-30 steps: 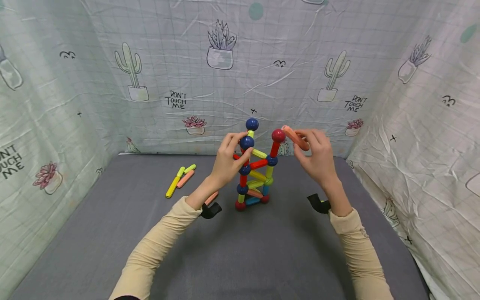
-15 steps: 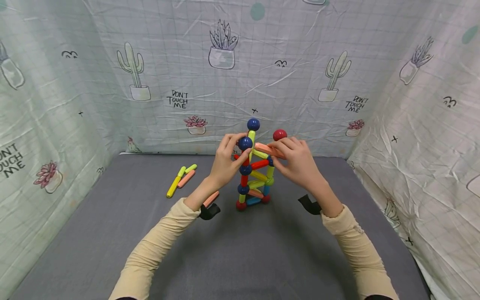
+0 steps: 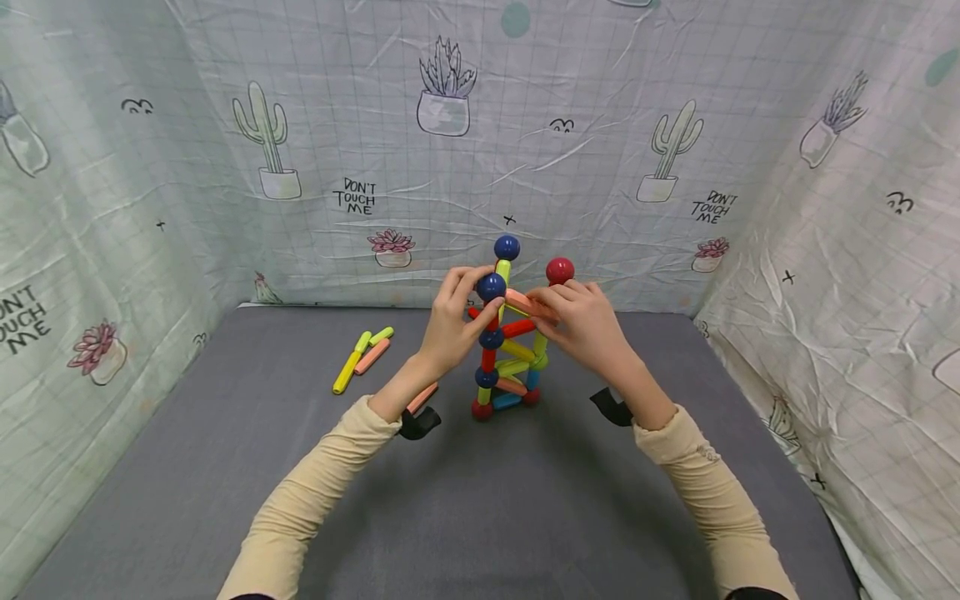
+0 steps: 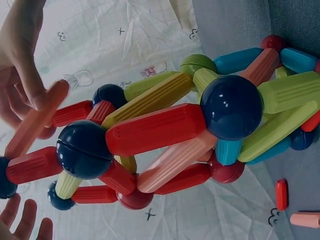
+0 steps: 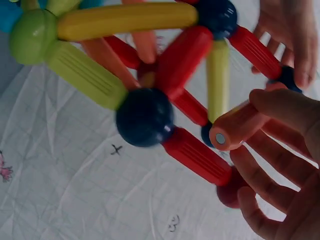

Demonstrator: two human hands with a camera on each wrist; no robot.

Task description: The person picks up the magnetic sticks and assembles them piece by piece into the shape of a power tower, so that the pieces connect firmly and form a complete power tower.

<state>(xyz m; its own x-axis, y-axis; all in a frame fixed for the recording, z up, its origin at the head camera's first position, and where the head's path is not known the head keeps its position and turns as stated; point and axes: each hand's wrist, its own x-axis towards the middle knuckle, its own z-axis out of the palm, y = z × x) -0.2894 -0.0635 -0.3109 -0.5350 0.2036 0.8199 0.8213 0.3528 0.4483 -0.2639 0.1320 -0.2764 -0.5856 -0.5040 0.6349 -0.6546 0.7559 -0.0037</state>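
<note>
A tower of magnetic rods and balls stands upright on the table. At its upper left corner my left hand pinches a blue ball between fingers and thumb. My right hand pinches an orange magnetic rod, whose far end meets that blue ball. In the left wrist view the orange rod slants up from the ball at the left edge. The rod's other end, with a round metal tip, shows in the right wrist view below the thumb. My right fingers partly hide the red ball's upright.
Left of the tower lie a yellow rod, green rods and an orange rod. Another orange rod lies partly behind the left wrist strap. A patterned cloth hangs behind the grey table.
My right hand has moved left with the orange rod, from beside the red ball to the blue ball. The left hand keeps its hold on the blue ball.
</note>
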